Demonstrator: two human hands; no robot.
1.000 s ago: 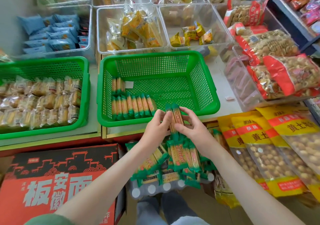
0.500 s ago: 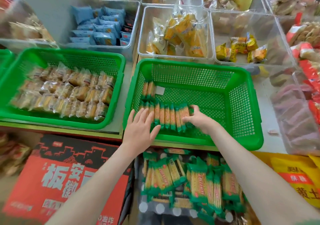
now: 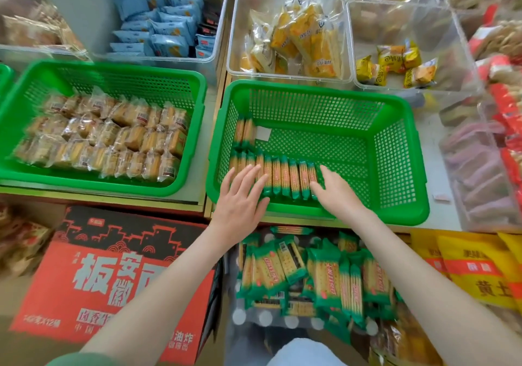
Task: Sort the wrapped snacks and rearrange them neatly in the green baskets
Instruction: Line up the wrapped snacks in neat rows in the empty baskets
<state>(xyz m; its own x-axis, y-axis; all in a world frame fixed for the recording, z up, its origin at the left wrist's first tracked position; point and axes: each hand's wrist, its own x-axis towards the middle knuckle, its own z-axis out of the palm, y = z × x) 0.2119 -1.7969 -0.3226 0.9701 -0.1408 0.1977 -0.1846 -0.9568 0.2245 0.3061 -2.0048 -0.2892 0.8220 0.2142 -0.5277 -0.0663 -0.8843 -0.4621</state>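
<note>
Packs (image 3: 310, 275): lying heaped nearest. Left hand (image 3: 240, 196), right hand (image 3: 334, 193): fingers straight and spread, touching either end of the row (image 3: 285, 176) lying along the basket's (image 3: 409, 216) near wall. Two packs (image 3: 245, 131): lying behind.

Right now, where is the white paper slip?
In the head view, the slip lies in the right basket, back left on its floor, just right of two cracker packs.
</note>
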